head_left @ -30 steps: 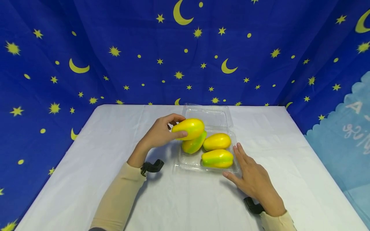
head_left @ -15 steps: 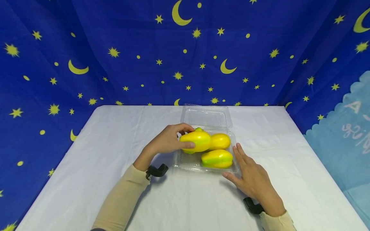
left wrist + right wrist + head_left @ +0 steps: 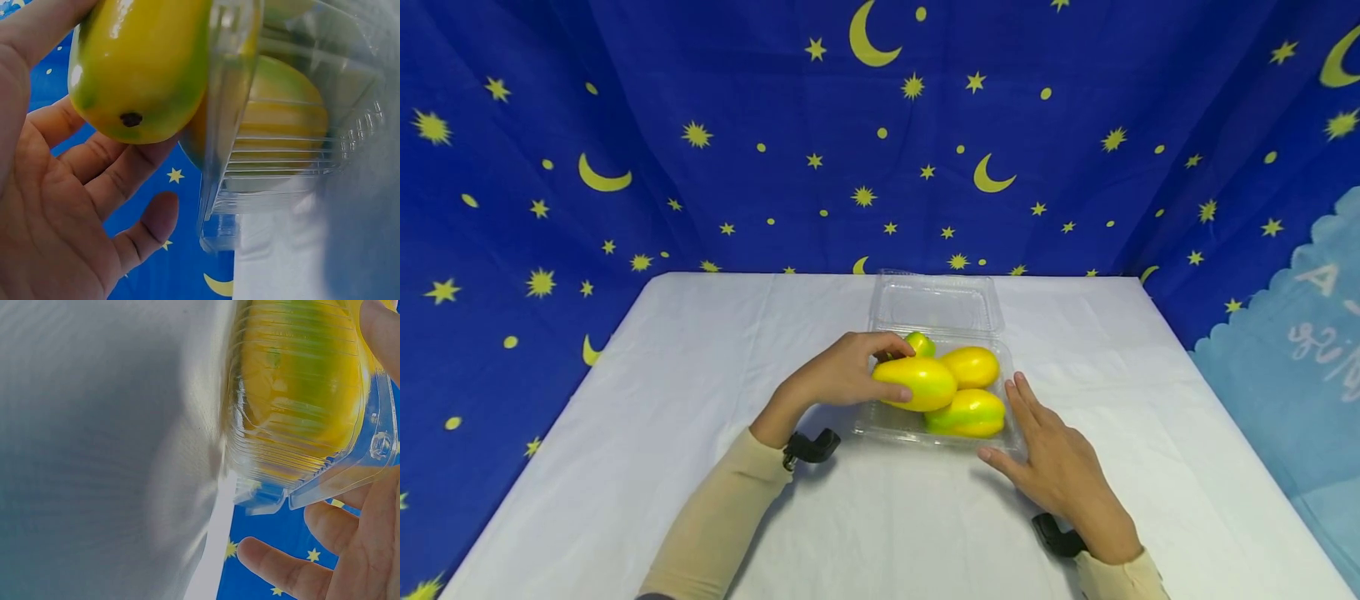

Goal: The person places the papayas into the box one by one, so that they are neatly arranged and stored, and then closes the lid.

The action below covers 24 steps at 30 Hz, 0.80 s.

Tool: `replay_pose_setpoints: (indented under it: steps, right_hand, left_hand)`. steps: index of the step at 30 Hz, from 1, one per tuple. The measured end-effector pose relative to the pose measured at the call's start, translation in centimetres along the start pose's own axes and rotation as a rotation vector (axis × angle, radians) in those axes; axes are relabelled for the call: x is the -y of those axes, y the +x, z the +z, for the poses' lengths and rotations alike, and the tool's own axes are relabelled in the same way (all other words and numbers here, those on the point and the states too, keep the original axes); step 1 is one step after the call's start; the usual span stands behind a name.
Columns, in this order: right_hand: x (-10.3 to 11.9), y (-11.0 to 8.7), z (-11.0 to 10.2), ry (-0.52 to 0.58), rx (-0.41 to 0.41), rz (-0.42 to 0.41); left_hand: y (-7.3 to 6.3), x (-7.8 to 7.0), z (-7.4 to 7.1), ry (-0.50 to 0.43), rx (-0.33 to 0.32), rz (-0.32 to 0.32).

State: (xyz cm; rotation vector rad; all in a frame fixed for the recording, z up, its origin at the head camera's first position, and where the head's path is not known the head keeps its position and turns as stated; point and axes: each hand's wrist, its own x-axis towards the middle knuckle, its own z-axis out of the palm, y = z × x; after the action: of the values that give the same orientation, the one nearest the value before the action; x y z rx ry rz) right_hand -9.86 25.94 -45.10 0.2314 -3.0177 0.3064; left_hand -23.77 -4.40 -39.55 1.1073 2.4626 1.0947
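My left hand [image 3: 842, 371] grips a glossy yellow-green papaya [image 3: 916, 383] between thumb and fingers, over the left part of a clear plastic clamshell box [image 3: 880, 423]. In the left wrist view, the dark-spotted end of the held papaya [image 3: 144, 75] shows above the box wall. Inside the box lie a back-left papaya [image 3: 919, 343], partly hidden, a back-right papaya [image 3: 976, 367] and a front-right papaya [image 3: 972, 414]. My right hand [image 3: 1060, 467], fingers extended, rests at the box's right side. In the right wrist view, a papaya [image 3: 300, 381] shows through the ribbed wall.
The box's lid [image 3: 936, 302] lies folded back toward the table's far edge. A white cloth [image 3: 715, 333] covers the table. Behind hangs a blue curtain [image 3: 775, 100] with yellow moons and stars.
My left hand has carried the papaya rightward and toward the front, lowering it over the box. The back-left papaya now shows mostly its green end. My right hand stays in place.
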Motion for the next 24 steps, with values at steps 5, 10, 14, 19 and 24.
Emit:
replay_pose_setpoints:
  steps: [5, 10, 14, 19, 24]
  right_hand:
    - [-0.07, -0.06, 0.06, 0.004, -0.002, 0.001]
    - [-0.13, -0.09, 0.08, 0.001, -0.002, 0.002]
    - [-0.12, -0.05, 0.07, 0.001, -0.005, -0.001]
    - [-0.1, -0.02, 0.03, 0.003, -0.011, -0.008]
    - [-0.04, -0.01, 0.03, 0.001, -0.01, -0.007]
  left_hand:
    - [-0.06, -0.13, 0.11, 0.023, 0.038, 0.003]
    - [-0.23, -0.31, -0.02, 0.045, 0.07, 0.0]
    - [-0.45, -0.48, -0.27, 0.052, 0.098, -0.008]
    - [-0.6, -0.46, -0.42, 0.085, 0.126, 0.0]
    - [-0.71, -0.4, -0.55, 0.104, 0.156, 0.001]
